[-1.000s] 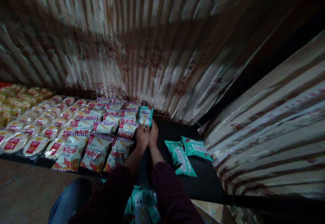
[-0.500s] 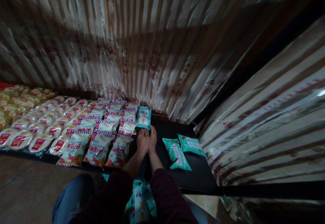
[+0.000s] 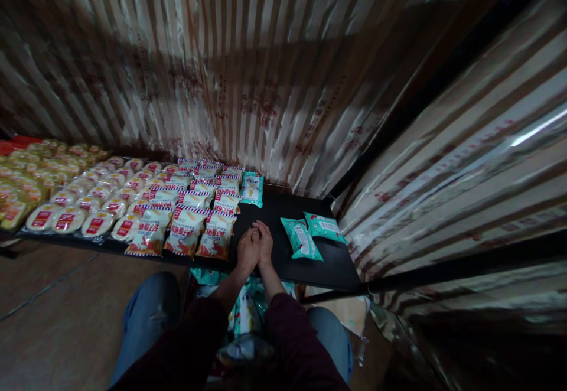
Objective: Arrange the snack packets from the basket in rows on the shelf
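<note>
My left hand point(image 3: 248, 249) and my right hand point(image 3: 264, 243) meet over the front part of the black shelf point(image 3: 287, 270), their fingertips touching. The fingers look loosely stretched, and no packet shows in either hand. Behind them, a teal snack bag point(image 3: 252, 190) stands at the back edge, beside the rows of white bags. Just left of my hands is a white snack bag point(image 3: 215, 235) with a striped top. Two more teal bags, one in front point(image 3: 301, 239) and one behind point(image 3: 325, 228), lie to the right.
Round wrapped cakes point(image 3: 97, 224) fill the shelf's left side in rows. Below the shelf, between my knees, sits a pile of teal bags point(image 3: 245, 314). A striped plastic sheet point(image 3: 266, 84) hangs behind, and a dark frame bar point(image 3: 425, 249) runs along the right.
My hands have drawn back from the teal bag at the rear, which stays standing there. The view has shifted, showing more of the floor and my knees.
</note>
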Demonstrator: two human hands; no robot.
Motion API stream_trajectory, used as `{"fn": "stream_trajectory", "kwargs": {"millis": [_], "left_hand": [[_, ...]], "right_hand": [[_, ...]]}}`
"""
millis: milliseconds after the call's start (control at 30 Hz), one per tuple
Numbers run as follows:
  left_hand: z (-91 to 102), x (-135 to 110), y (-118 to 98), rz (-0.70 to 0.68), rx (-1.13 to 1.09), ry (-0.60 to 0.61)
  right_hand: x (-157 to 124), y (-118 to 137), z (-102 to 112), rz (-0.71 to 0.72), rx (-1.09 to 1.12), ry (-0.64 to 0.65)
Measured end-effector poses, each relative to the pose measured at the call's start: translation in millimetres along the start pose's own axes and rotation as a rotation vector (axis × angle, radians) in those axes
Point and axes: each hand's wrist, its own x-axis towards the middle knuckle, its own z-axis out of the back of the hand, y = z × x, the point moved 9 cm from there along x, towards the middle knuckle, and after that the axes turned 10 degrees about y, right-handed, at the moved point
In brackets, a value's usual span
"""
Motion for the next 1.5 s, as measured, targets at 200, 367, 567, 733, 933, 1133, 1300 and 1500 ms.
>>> {"fn": "stream_trajectory", "kwargs": {"millis": [200, 367, 567, 733, 933, 1133, 1300, 1500], "left_hand": [[7.1, -27.2, 2.6, -0.086, 0.039, 0.009], [11.0, -55.3, 6.1, -0.180, 0.085, 0.057], [12.5, -95.2, 16.5, -0.324, 0.157, 0.094], [19.1, -126.6, 39.0, -0.405, 0.226, 0.132], [39.8, -145.5, 80.6, -0.295, 0.305, 0.002], [69.3, -138.2, 120.5, -0.099, 0.403, -0.261], [62.7, -119.1, 124.4, -0.160, 0.535, -0.184], [51.4, -123.0, 120.1, -0.177, 0.652, -0.116]], "right_hand": [[-30.1, 9.2, -3.5, -0.001, -0.030, 0.059], [-61.8, 18.4, -4.5, 0.014, -0.098, 0.105], [-102.4, 36.6, -11.0, 0.138, -0.263, 0.175], [-137.8, 45.3, -26.8, 0.250, -0.409, 0.237], [-171.9, 54.7, -46.5, 0.328, -0.486, 0.280], [-183.9, 51.8, -55.4, 0.325, -0.473, 0.297], [-173.6, 16.5, -66.6, 0.157, -0.423, 0.307], [-165.6, -4.4, -75.5, 0.044, -0.377, 0.397]]}}
